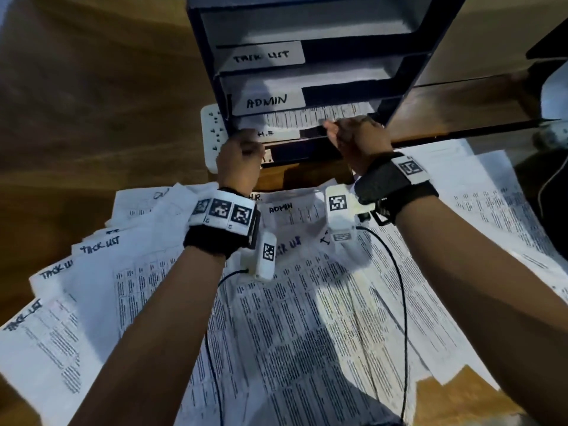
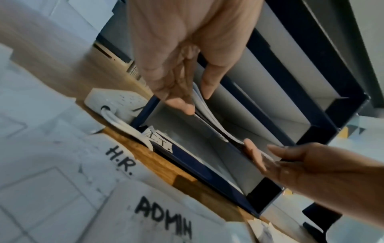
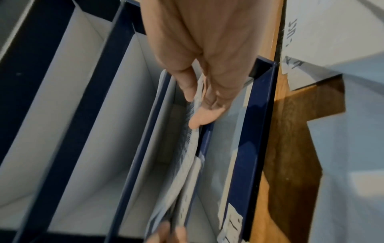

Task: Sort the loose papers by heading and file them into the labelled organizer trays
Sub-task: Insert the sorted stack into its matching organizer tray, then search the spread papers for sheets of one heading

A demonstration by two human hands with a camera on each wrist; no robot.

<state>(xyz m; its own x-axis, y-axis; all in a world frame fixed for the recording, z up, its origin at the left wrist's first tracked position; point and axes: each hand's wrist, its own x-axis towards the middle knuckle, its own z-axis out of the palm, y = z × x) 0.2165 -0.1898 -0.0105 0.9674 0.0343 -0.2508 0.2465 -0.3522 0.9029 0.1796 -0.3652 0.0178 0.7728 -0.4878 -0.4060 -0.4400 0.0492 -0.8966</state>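
A dark blue organizer (image 1: 436, 35) stands at the back of the table with stacked trays labelled TASK LIST (image 1: 261, 56), ADMIN (image 1: 267, 101) and H.R. (image 1: 266, 133); the lowest reads I.T. (image 2: 160, 143). A printed sheet (image 1: 307, 118) lies partly inside the H.R. tray. My left hand (image 1: 242, 149) pinches its left front edge between thumb and fingers (image 2: 195, 98). My right hand (image 1: 347, 133) pinches the right front edge (image 3: 194, 108). The sheet (image 3: 187, 172) bows slightly between the two hands.
Loose printed papers cover the wooden table (image 1: 92, 103) in front of the organizer, with headings TASK LIST (image 1: 98, 247), ADMIN (image 1: 279, 207) and H.R. (image 1: 256, 197). A white power strip (image 1: 212, 133) lies left of the organizer. Black cables (image 1: 399, 287) trail over the papers.
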